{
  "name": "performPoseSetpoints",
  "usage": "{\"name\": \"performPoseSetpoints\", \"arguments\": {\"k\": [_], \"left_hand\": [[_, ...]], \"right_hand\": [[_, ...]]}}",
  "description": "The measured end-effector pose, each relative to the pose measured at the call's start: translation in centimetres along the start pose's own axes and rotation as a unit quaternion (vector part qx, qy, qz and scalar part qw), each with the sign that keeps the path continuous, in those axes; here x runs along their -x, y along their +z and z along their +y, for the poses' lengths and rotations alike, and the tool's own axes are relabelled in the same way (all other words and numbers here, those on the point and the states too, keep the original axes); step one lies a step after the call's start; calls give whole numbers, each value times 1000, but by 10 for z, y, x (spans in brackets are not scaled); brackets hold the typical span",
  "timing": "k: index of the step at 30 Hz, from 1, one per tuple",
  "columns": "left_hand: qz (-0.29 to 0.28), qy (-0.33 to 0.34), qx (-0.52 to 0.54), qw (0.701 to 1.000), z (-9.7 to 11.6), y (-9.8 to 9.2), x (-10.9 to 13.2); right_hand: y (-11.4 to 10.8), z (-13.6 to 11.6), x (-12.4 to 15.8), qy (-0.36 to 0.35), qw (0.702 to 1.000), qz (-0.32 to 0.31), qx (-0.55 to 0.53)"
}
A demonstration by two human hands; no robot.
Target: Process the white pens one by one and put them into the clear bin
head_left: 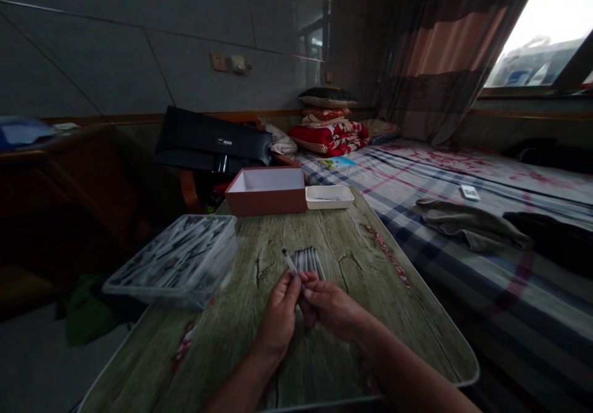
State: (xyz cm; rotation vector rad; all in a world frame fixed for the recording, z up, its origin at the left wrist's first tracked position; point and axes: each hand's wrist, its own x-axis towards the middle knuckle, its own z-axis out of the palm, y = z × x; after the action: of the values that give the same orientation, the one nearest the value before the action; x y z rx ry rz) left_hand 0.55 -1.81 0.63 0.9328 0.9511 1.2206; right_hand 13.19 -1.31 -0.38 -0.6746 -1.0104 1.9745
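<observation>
Between both hands I hold a slim pen [290, 262] with a dark tip, slanting up and to the left. My left hand [283, 302] is closed, its thumb and fingers pinching the pen's middle. My right hand [328, 302] is also closed, its fingers at the pen's lower end, which they partly hide. Just beyond my hands, several similar pens [312, 258] lie side by side in a row on the table, their near ends covered by my right hand.
A clear plastic bin [185, 292] full of pens stands at the table's left edge. At the far end are an open reddish-brown box [266, 202] and a white tray [328, 204] with something thin inside. A bed [393, 178] runs along the wood-patterned table's [250, 339] right side.
</observation>
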Motion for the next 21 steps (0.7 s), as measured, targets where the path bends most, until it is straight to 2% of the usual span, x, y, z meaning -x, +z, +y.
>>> {"name": "performPoseSetpoints", "arguments": {"k": [4, 9, 13, 15, 18, 21], "left_hand": [[-2, 3, -28, 1000, 5, -9, 4], [22, 17, -48, 998, 9, -13, 11], [37, 40, -60, 997, 16, -16, 13], [48, 51, -59, 996, 21, -19, 12], [11, -4, -60, 998, 27, -23, 11], [-78, -77, -52, 993, 31, -25, 12]], "right_hand": [[13, 5, 1, 54, 998, 17, -26], [21, 8, 1, -15, 995, -4, 97], [14, 2, 5, -8, 990, -31, 134], [7, -3, 6, 1, 989, 6, 145], [-6, -11, 6, -31, 986, 86, 137], [-13, -17, 3, -44, 986, 128, 96]]}}
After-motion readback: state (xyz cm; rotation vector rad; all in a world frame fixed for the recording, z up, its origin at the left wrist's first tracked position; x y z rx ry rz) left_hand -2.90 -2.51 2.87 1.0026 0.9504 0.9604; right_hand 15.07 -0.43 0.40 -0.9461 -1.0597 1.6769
